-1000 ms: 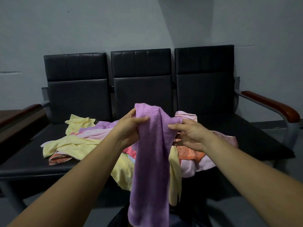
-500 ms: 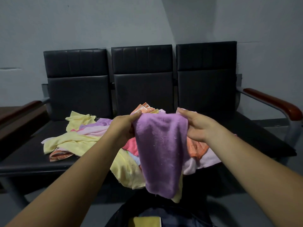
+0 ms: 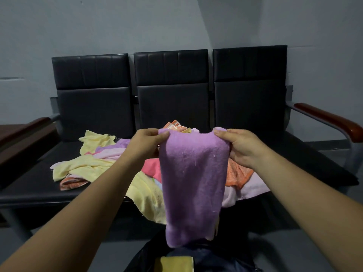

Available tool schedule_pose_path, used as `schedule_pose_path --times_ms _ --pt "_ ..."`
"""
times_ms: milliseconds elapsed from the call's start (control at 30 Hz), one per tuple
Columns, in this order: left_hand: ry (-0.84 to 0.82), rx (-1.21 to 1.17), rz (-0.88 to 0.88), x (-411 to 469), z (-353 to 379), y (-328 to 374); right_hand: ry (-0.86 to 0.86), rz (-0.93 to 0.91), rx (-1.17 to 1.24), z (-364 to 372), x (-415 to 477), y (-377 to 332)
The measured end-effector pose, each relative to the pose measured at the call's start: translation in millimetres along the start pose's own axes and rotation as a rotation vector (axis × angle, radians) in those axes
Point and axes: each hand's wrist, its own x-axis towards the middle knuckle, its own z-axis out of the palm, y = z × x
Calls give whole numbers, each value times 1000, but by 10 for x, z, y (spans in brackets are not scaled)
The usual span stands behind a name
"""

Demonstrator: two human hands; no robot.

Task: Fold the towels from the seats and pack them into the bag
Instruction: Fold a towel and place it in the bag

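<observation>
Head view: we see both forearms stretched forward, left hand [image 3: 146, 143] and right hand [image 3: 242, 147] level, each pinching a top corner of the purple towel [image 3: 193, 183] between thumb and curled fingers. It hangs doubled between them, above the open bag [image 3: 196, 260] on the floor, which holds a yellow towel [image 3: 173, 264]. More towels [image 3: 88, 165] lie heaped on the seats [image 3: 35, 181] behind.
</observation>
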Motion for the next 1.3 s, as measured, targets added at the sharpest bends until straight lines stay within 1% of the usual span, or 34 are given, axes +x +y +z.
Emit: schedule_pose_path --times_ms 67,100,133,167,200,233,333,400,467,567,633,700,733,767,867,900,967,1000,1067,1133,1233,1300 --pt "-63 -286 -113 -17 12 48 -93 87 243 24 -52 -87" --pt "-126 -409 -116 -16 6 64 -133 103 319 15 -60 -118" --pt "-185 -467 -81 -5 -4 60 -166 92 328 3 -69 -137" --pt "-229 -476 -29 -1 -12 46 -176 64 279 -9 -68 -143" --pt "-239 -432 20 9 -20 19 -164 27 200 -24 -63 -136" --pt "-213 -344 55 9 -24 7 -134 -15 119 -50 -48 -123" --pt "-59 -62 146 22 -24 -37 -6 -109 -121 -107 -43 -108" --pt "-24 -32 168 34 -3 -59 44 -140 -196 -142 -24 -78" --pt "-20 -69 154 24 32 -75 71 -139 -132 -144 -13 -37" --pt "8 -129 108 18 84 -91 42 -79 94 -99 -22 -20" --pt "40 -185 88 18 87 -98 -24 -45 246 -107 -31 -39" --pt "43 -209 116 21 61 -107 -120 -33 254 -122 -50 -39" --pt "33 -175 152 31 42 -120 -145 -35 204 -122 -59 -24" --pt "23 -92 191 30 24 -129 -139 -45 149 -128 -53 0" --pt "69 347 317 34 3 -137 -54 -87 25 -167 -13 71" --pt "86 460 348 30 3 -141 -38 -100 -30 -182 0 94" --pt "86 532 356 30 16 -176 -9 -126 -126 -198 3 137" --pt "67 509 337 35 17 -198 16 -135 -137 -201 9 161" --pt "9 371 273 22 25 -232 87 -146 -105 -217 61 212" --pt "-2 232 236 12 24 -257 99 -133 30 -223 115 256" --pt "58 114 228 17 29 -286 -26 -69 265 -223 126 284" --pt "46 49 222 34 21 -313 -91 -55 272 -225 99 302"
